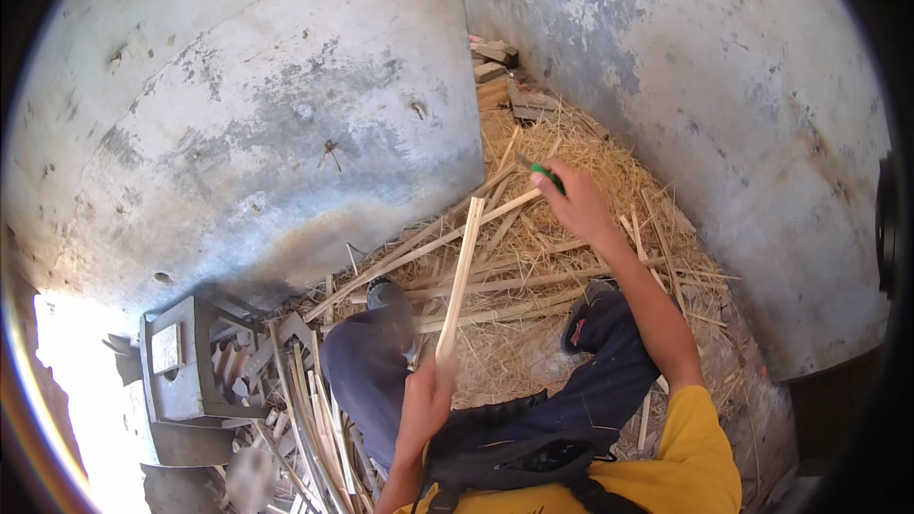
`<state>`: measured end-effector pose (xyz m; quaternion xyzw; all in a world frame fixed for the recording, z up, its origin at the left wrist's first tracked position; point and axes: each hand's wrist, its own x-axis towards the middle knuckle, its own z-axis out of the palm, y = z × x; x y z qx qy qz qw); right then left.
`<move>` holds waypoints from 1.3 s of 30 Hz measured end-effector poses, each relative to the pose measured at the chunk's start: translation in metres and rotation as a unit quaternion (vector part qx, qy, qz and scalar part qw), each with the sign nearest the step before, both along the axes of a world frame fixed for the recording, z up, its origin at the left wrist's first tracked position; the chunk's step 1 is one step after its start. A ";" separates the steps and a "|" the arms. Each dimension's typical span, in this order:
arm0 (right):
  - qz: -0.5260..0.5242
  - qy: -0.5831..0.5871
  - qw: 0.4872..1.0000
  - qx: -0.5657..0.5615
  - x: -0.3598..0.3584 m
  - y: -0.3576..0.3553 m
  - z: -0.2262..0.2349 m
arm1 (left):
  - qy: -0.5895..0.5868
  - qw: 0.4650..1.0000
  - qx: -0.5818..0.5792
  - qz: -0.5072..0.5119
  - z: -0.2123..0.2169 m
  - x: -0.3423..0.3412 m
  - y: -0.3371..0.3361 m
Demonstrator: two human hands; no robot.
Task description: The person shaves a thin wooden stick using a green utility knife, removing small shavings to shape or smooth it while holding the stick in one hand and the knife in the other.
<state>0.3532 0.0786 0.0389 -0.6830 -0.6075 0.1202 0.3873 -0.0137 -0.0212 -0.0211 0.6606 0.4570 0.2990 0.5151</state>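
My left hand (427, 402) is closed around the lower end of a pale split bamboo strip (462, 276), which stands up in front of me, its far end seeming split into thin layers. Out ahead to the right, my right hand (579, 207) grips a green-handled knife (545, 174); its short dark blade points up and to the left. The knife is apart from the strip's tip. Beneath both hands lie a heap of shavings (609, 190) and several long strips (505, 284).
Stained plaster walls (314, 114) meet in the corner ahead, where wood scraps (495, 57) are piled. At my left stand a grey box-like frame (190, 362) and a bundle of strips (319, 419). My legs (367, 362) are spread around the work area.
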 end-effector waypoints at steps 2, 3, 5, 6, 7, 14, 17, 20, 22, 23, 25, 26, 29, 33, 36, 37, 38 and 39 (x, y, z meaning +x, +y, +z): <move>0.049 0.021 0.997 0.061 -0.018 -0.008 0.001 | 0.035 0.998 0.050 0.008 0.008 0.009 0.005; 0.074 0.030 0.993 0.092 -0.028 -0.013 0.002 | 0.040 0.998 0.049 0.009 0.009 0.011 0.007; 0.102 0.032 0.985 0.135 -0.047 -0.022 0.003 | 0.050 0.998 0.044 0.010 0.009 0.015 0.009; 0.104 0.026 0.984 0.145 -0.056 -0.029 0.003 | 0.051 0.998 0.046 0.007 0.012 0.017 0.010; 0.107 0.020 0.982 0.156 -0.064 -0.034 0.003 | 0.051 0.998 0.048 0.003 0.016 0.020 0.011; 0.200 -0.031 0.967 0.155 -0.096 -0.052 -0.005 | -0.077 0.996 -0.046 -0.003 0.025 0.023 0.022; 0.218 -0.044 0.964 0.143 -0.098 -0.052 -0.016 | -0.032 0.999 0.042 0.011 0.037 0.029 0.026; 0.234 -0.053 0.958 0.157 -0.100 -0.051 -0.016 | -0.030 0.999 0.035 0.025 0.039 0.030 0.027; 0.246 -0.054 0.952 0.171 -0.100 -0.051 -0.014 | -0.015 0.998 0.050 0.028 0.039 0.031 0.029; 0.256 -0.057 0.949 0.177 -0.100 -0.052 -0.012 | -0.008 0.998 0.058 0.030 0.038 0.031 0.029; 0.267 -0.055 0.944 0.184 -0.099 -0.051 -0.011 | -0.030 0.996 0.074 0.029 0.037 0.030 0.030; 0.270 -0.051 0.943 0.186 -0.098 -0.050 -0.013 | -0.040 0.996 0.081 0.028 0.036 0.031 0.030; 0.268 -0.038 0.943 0.193 -0.097 -0.050 -0.013 | -0.091 0.994 0.032 0.047 0.044 0.032 0.027; 0.260 -0.054 0.945 0.192 -0.095 -0.049 -0.012 | -0.097 0.992 0.034 0.068 0.041 0.033 0.027; 0.257 -0.091 0.945 0.182 -0.094 -0.051 -0.003 | -0.091 0.994 0.022 0.060 0.043 0.030 0.027; 0.250 -0.091 0.945 0.190 -0.094 -0.051 -0.004 | -0.094 0.994 0.019 0.060 0.044 0.029 0.026; 0.244 -0.091 0.945 0.198 -0.093 -0.050 -0.006 | -0.098 0.993 0.016 0.061 0.044 0.029 0.025; 0.237 -0.090 0.945 0.206 -0.093 -0.050 -0.007 | -0.099 0.993 0.029 0.063 0.043 0.029 0.025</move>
